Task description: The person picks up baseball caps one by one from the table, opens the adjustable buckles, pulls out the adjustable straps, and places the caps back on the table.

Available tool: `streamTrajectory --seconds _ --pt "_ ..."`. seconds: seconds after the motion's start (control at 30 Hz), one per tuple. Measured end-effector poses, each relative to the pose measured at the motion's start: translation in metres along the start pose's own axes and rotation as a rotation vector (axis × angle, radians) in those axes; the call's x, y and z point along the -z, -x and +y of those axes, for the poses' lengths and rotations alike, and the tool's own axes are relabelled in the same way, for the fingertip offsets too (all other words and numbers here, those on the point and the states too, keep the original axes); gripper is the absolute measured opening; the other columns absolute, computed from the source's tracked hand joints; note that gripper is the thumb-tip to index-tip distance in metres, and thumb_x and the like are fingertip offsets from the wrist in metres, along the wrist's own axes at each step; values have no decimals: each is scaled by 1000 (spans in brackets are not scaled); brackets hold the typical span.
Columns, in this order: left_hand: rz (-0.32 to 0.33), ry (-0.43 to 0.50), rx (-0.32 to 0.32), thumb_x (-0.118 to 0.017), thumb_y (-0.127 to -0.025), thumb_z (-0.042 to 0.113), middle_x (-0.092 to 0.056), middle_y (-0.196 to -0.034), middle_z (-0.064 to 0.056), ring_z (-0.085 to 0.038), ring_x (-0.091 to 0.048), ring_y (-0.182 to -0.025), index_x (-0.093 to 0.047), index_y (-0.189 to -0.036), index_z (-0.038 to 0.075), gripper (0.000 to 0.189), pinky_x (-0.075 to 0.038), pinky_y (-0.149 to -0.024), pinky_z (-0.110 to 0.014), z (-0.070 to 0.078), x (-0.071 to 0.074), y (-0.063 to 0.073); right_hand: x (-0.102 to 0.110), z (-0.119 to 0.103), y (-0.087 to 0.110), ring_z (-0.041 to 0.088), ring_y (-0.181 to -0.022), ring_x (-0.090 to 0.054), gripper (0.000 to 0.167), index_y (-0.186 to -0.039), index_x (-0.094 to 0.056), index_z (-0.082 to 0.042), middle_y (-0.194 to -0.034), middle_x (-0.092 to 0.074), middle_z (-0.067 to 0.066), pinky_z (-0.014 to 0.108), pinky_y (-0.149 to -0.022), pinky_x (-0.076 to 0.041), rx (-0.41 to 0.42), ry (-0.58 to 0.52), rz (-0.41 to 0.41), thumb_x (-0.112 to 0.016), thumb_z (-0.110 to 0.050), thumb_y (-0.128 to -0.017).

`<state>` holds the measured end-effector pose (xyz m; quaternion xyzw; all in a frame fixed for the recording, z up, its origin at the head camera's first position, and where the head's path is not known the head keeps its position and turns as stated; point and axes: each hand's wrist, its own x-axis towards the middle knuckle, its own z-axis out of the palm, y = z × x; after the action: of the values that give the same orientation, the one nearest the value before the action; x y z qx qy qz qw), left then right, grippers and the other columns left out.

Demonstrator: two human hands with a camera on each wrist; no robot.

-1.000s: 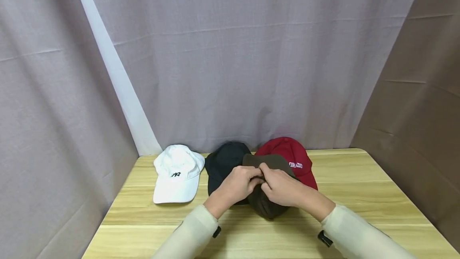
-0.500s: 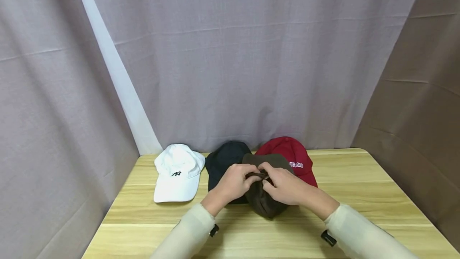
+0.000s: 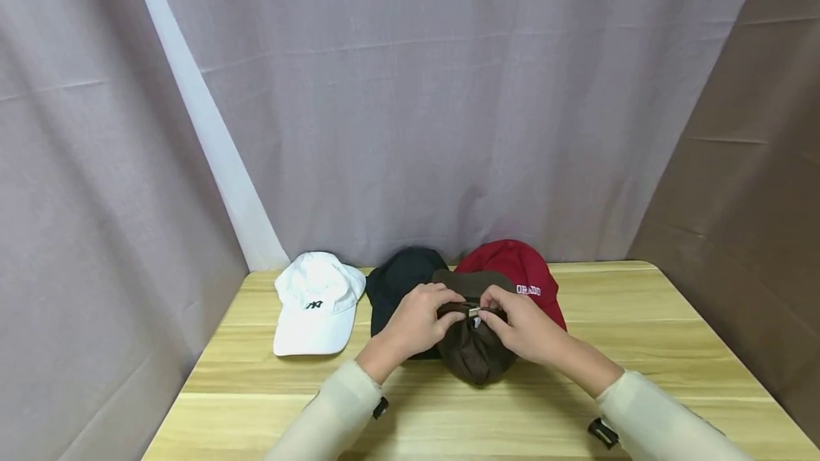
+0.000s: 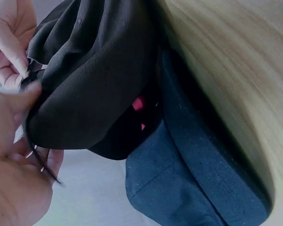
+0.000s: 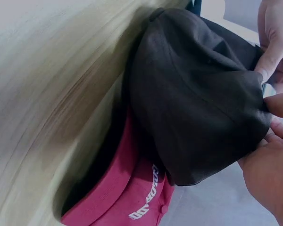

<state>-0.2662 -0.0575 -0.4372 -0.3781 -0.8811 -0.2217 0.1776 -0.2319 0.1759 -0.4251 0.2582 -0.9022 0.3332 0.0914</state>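
A dark brown baseball cap (image 3: 475,358) stands crown toward me, its brim (image 3: 468,280) pointing to the back. My left hand (image 3: 415,322) pinches one side of the strap at the cap's back opening between thumb and fingers. On the other side my right hand (image 3: 527,324) pinches the strap's other part. Between the fingertips shows a small pale metal buckle (image 3: 474,311). In the left wrist view, a thin dark strap end (image 4: 49,172) hangs past the left hand. The right wrist view shows the side of the brown cap (image 5: 193,99), with the right fingertips at its edge.
Behind the brown cap, a black cap (image 3: 406,272) sits to the left and a red cap (image 3: 512,262) with white lettering to the right, both partly hidden. A white cap (image 3: 314,333) lies farther left on the wooden table (image 3: 640,347). Curtains (image 3: 410,126) surround the table.
My hands have moved slightly apart, the right one shifting right. The buckle between the fingertips has come into view. The other caps stay in place.
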Motion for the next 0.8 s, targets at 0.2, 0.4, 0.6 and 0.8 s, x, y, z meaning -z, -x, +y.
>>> streamTrajectory --seconds 0.2,0.4,0.6,0.8 --pt "51 -198 -163 -79 -98 34 -75 -121 8 -12 -67 -111 -74 -129 21 35 -53 -92 -29 9 -3 1 -3 -1 -3 1 -73 -53 10 -102 -62 -15 -85 -65 -9 22 -66 -48 14 -26 -13 -68 -6 -101" --pt "172 -270 -237 -80 -97 31 -80 -114 10 -9 -70 -106 -79 -119 20 24 -52 -89 -26 12 -6 1 -4 -4 -5 1 -76 -55 10 -102 -63 -15 -89 -67 -7 22 -69 -49 18 -40 -18 -66 -5 -102" --pt "172 -302 -257 -77 -100 29 -82 -114 7 -9 -72 -103 -80 -120 16 23 -53 -86 -25 13 -9 1 -4 -6 -4 3 -82 -58 10 -103 -64 -15 -93 -69 -6 23 -74 -50 -5 -49 -10 -66 -5 -103" --pt "187 -330 -274 -70 -105 22 -78 -99 5 -10 -71 -89 -71 -112 13 11 -49 -78 -23 15 -15 2 -2 -8 -8 5 -86 -57 4 -103 -66 -11 -95 -69 -3 22 -77 -50 -45 -109 -10 -65 -7 -104"
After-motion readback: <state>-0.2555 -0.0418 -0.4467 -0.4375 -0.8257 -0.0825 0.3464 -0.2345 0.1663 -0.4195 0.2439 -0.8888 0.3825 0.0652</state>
